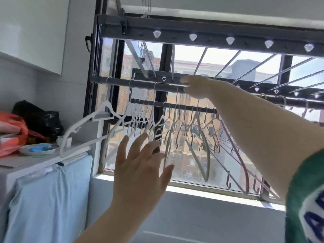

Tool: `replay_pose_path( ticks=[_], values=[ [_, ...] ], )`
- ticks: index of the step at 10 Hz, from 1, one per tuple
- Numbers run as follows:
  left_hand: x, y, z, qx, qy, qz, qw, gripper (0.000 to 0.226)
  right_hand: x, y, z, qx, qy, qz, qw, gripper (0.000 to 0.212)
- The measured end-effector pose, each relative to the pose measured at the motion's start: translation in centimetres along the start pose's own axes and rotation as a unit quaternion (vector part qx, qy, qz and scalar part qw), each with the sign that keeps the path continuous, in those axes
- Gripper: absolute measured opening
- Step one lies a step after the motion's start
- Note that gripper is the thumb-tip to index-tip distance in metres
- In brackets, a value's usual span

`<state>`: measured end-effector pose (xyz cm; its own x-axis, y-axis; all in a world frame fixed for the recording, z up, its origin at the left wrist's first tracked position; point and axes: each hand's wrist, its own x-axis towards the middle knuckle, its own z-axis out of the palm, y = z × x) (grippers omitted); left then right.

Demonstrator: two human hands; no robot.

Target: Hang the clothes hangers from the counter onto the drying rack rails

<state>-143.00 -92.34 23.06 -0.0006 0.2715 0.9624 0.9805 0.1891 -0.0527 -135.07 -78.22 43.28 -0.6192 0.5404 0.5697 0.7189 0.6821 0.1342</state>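
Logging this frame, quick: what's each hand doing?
Left hand: open, fingers spread, holding nothing.
Right hand: at the rail; grip cannot be told.

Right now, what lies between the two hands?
Head view: hangers hung on the rack rails lie between the open left hand and the right hand.

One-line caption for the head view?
Right hand at the drying rack rail, left hand open near the hung hangers.
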Motion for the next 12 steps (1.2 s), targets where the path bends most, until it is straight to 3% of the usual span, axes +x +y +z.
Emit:
replay_pose_path(
  ticks=[2, 5, 8, 10, 12],
  values=[
    [0.0, 0.6, 1.7, 0.034, 0.063, 0.017, 0.997, 0.032, 3.5, -0.1, 2.4, -0.010, 0.000, -0.024, 1.000, 0.045],
    [-0.3, 1.8, 2.5, 0.044, 0.062, 0.011, 0.997, 0.031, 4.4, 0.5, 2.7, -0.022, 0.001, -0.036, 0.999, 0.035],
    [-0.3, 1.9, 2.3, 0.029, 0.059, 0.000, 0.998, 0.032, 4.7, 0.8, 3.0, -0.003, -0.001, -0.039, 0.999, 0.041],
    [-0.4, 1.5, 1.7, 0.013, 0.043, -0.004, 0.999, 0.051, 3.3, 1.1, 2.2, 0.026, 0.028, -0.028, 0.999, 0.047],
    [-0.5, 0.7, 0.2, -0.046, 0.050, 0.015, 0.998, 0.062, -1.4, 3.0, -1.4, 0.025, 0.079, 0.012, 0.996, 0.040]
  ],
)
